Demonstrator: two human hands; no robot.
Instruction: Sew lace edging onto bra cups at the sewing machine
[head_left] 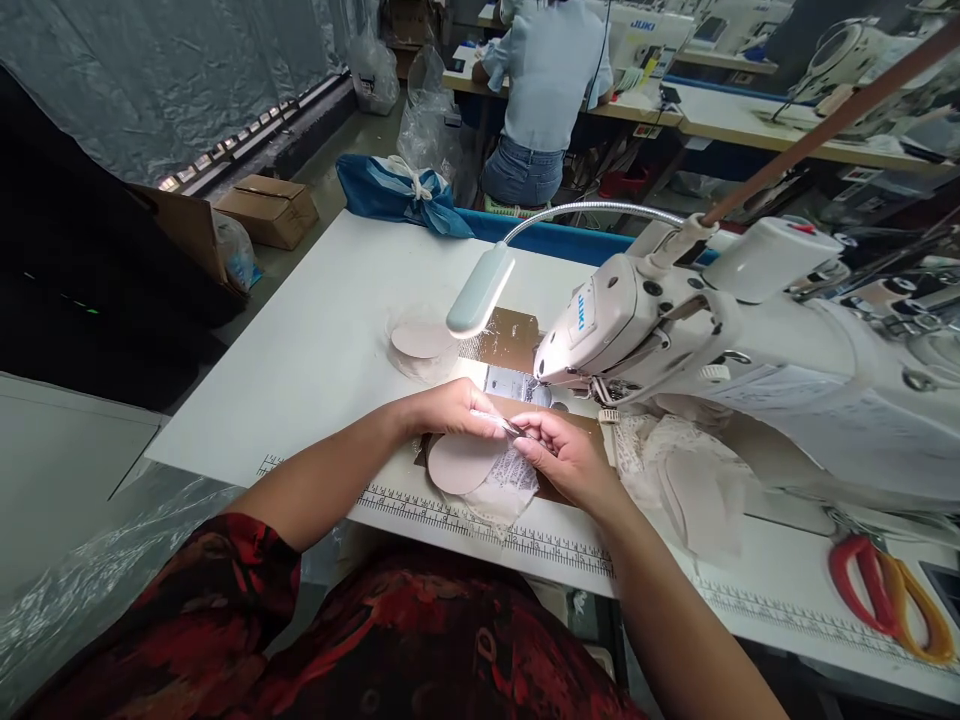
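My left hand (465, 410) is closed, pinching the upper edge of a lace-trimmed bra cup (461, 465) between thumb and fingers. The cup is pale pink, and its white lace (514, 485) hangs over the table's front edge strip. Close beside it, my right hand (562, 450) is closed on a slim dark metal tool (517, 430), mostly hidden by the fingers; its exact kind cannot be made out. The fingertips of both hands nearly meet at the lace edge. Just beyond them is the needle area of a white sewing machine (600, 310).
Another pale cup (422, 339) with sheer lace lies at the back left. More lace cups (690, 480) are piled under the machine arm. Red-and-orange-handled scissors (892, 600) lie at right. A lamp (480, 290) overhangs the white table (300, 330). Ahead sits a co-worker (551, 90).
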